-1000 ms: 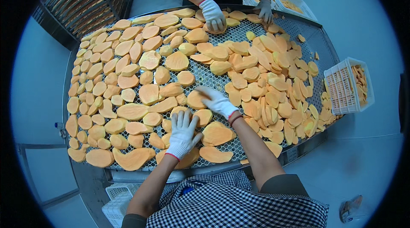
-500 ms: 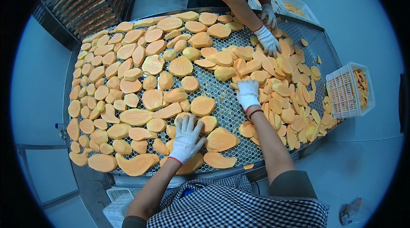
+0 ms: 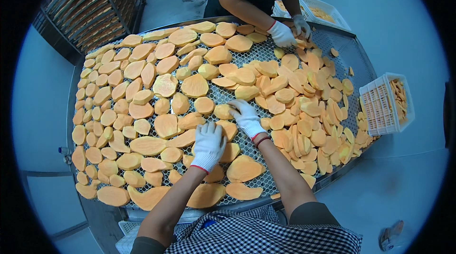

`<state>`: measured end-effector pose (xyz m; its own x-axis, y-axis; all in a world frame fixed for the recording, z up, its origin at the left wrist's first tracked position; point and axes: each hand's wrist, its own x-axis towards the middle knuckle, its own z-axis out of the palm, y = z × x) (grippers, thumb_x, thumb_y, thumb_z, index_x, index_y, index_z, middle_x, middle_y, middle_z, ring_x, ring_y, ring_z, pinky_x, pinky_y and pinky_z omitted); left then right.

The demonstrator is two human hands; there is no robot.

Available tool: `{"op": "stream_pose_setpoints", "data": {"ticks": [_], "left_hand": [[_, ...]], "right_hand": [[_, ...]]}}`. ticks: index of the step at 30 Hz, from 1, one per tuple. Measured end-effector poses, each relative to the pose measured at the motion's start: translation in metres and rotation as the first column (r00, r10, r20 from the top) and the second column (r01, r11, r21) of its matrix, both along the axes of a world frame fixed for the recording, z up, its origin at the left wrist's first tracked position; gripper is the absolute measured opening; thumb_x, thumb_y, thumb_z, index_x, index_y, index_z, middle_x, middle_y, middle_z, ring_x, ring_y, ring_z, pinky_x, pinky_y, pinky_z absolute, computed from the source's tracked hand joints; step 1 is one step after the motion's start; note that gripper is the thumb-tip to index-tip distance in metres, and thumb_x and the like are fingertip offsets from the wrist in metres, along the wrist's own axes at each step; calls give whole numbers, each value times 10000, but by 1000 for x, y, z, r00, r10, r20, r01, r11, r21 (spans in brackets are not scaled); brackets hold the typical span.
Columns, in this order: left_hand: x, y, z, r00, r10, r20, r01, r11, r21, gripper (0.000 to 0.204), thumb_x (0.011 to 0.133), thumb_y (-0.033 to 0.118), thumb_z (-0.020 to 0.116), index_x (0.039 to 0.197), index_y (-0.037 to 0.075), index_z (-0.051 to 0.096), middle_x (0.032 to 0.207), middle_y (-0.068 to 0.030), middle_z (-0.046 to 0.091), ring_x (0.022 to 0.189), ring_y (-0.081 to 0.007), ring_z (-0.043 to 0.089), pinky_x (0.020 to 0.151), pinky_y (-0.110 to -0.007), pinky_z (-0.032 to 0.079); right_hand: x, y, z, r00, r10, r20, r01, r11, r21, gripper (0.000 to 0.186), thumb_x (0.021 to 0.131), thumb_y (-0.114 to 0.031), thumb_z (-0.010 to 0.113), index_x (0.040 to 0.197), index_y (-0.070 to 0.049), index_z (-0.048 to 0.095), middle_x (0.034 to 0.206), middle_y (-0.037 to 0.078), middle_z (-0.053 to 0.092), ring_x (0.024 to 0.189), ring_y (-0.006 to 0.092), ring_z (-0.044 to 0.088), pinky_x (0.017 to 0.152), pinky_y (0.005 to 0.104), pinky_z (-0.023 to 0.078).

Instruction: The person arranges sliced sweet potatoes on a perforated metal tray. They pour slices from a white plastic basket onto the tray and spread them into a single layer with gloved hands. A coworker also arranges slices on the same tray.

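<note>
Flat orange slices, seemingly sweet potato, cover a mesh tray (image 3: 220,93) in front of me. My right hand (image 3: 247,117), in a white knit glove, grips the edge of a small sweet potato slice (image 3: 223,112) lying at mid-tray. To its left, my left hand (image 3: 209,145), gloved alike, rests palm down with fingers stretched over the slices; its fingertips lie beside a larger slice (image 3: 227,130). Right of my hands is a loose heap of overlapping slices (image 3: 304,106). Slices on the left lie mostly in a single layer.
Across the tray a co-worker's gloved hands (image 3: 283,34) work at the heap's far end. A white basket (image 3: 380,104) of slices stands at the right edge, with more white crates (image 3: 339,19) behind. A rack of loaded trays (image 3: 92,7) stands far left.
My right hand has moved left from the heap, bringing a small slice to mid-tray. My left hand stays over nearly the same slices. The co-worker's nearer hand has drawn back from the heap.
</note>
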<state>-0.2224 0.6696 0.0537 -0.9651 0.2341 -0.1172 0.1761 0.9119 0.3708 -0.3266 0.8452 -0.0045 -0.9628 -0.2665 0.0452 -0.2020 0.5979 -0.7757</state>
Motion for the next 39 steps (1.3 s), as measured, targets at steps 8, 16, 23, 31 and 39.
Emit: {"op": "stream_pose_setpoints", "data": {"ticks": [8,16,23,31,39], "left_hand": [[-66,-29,-26,925,-62,-375,-22,976,-217,548,817,206,718,1332,136,545,1392,-187,471,1323,-400,400,1107,-635,277],[-62,-42,-24,931,-126,-342,54,976,-213,471,862,198,684,1311,141,552,1398,-188,461,1335,-404,384,1119,-579,287],[-63,-13,-34,959,-71,-276,22,984,-177,542,816,247,718,1314,111,556,1399,-204,480,1370,-419,366,1145,-637,202],[-64,-9,-25,954,-79,-291,43,991,-127,509,826,246,716,1276,70,558,1359,-212,484,1323,-415,400,1151,-603,224],[-88,4,-24,948,-4,-318,-32,994,-108,618,861,283,706,1399,87,472,1434,-244,428,1371,-415,364,1162,-590,223]], "right_hand": [[-37,30,34,980,33,-194,89,806,585,643,737,-281,824,1319,-150,582,1297,84,580,1225,292,531,1053,440,426],[-34,22,19,978,-53,-201,137,894,427,581,753,-244,815,1285,-148,603,1265,99,594,1192,316,560,1038,430,458],[-30,7,23,987,-79,142,61,989,131,549,853,-286,735,1356,-138,569,1303,178,625,1166,387,612,982,456,505],[-60,-13,21,979,101,178,-124,985,122,475,952,-313,596,1405,-184,537,1224,201,675,1110,386,646,944,469,518],[-83,-4,55,967,64,247,-129,958,256,444,949,-435,577,1342,-230,599,1229,178,668,1116,372,636,979,509,479]]}}
